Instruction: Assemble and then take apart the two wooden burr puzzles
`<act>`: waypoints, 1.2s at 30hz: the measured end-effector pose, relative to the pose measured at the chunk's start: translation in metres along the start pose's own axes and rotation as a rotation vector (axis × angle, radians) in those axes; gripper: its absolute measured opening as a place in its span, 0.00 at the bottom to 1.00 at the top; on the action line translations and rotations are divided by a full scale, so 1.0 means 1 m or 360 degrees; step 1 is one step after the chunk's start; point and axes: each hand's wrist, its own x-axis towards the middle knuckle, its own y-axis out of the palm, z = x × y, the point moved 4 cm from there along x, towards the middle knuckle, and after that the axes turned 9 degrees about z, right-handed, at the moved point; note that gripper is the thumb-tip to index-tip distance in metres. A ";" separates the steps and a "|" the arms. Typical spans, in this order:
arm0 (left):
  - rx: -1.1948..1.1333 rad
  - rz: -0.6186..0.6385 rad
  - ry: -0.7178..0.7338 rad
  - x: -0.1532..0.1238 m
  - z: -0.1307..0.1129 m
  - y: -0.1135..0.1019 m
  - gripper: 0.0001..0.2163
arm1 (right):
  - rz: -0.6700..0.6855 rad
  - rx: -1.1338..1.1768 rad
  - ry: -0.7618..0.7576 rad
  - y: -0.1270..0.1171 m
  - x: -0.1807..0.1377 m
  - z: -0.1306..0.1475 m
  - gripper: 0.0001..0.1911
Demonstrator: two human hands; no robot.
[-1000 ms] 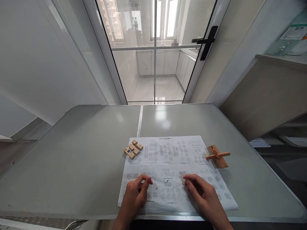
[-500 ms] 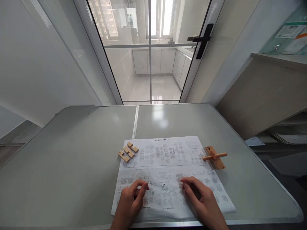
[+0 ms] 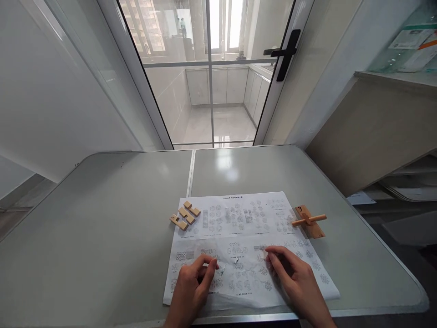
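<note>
A large white printed sheet (image 3: 251, 232) with many small line drawings lies on the grey table. My left hand (image 3: 193, 284) rests on its lower left part, fingers curled and thumb against the index finger, with no object visible in it. Over the lower right part, my right hand (image 3: 296, 277) has its fingers bent and thumb close to the fingertips; nothing shows between them. Several pale notched wooden puzzle pieces (image 3: 187, 215) lie at the sheet's upper left corner, apart from my hands. By the right edge sits a brown wooden plate (image 3: 314, 231) with a round wooden stick (image 3: 318, 217) across it.
The table (image 3: 102, 237) has a metal rim and a light seam (image 3: 191, 173). Behind it stands a glazed door with a black handle (image 3: 287, 54). At the right are a shelf unit (image 3: 375, 132) and a clear plastic package (image 3: 411, 43) on top.
Both hands have shifted slightly to the right, and the sheet with the wooden pieces appears to have slid a little with them. The camera view has also moved slightly.
</note>
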 end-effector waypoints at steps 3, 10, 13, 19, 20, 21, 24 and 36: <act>0.0027 0.0017 0.0012 0.001 -0.001 0.003 0.23 | 0.0023 0.0003 0.0002 -0.004 0.002 -0.004 0.20; 0.0010 -0.0003 0.0034 0.001 -0.002 0.004 0.22 | -0.0017 -0.0090 -0.0026 0.003 -0.002 0.007 0.20; -0.0012 -0.0022 0.0053 0.001 -0.005 0.004 0.22 | -0.0105 -0.0070 -0.0017 0.004 -0.004 0.015 0.20; -0.0001 -0.0064 0.0080 0.002 -0.001 0.005 0.22 | -0.0082 -0.0112 -0.0028 0.004 -0.002 0.019 0.20; 0.0013 -0.0049 0.0092 0.002 0.001 0.005 0.22 | -0.0083 -0.0119 -0.0031 0.004 -0.002 0.019 0.21; 0.0030 -0.0033 0.0103 0.003 0.002 0.006 0.22 | -0.0092 -0.0122 -0.0031 0.004 -0.002 0.019 0.21; 0.0064 -0.0016 0.0120 0.003 0.004 0.006 0.22 | -0.0148 -0.0106 -0.0021 0.005 -0.003 0.018 0.22; 0.0027 -0.0120 0.0120 0.000 -0.006 0.006 0.24 | -0.0180 -0.0135 -0.0059 0.007 -0.003 0.018 0.26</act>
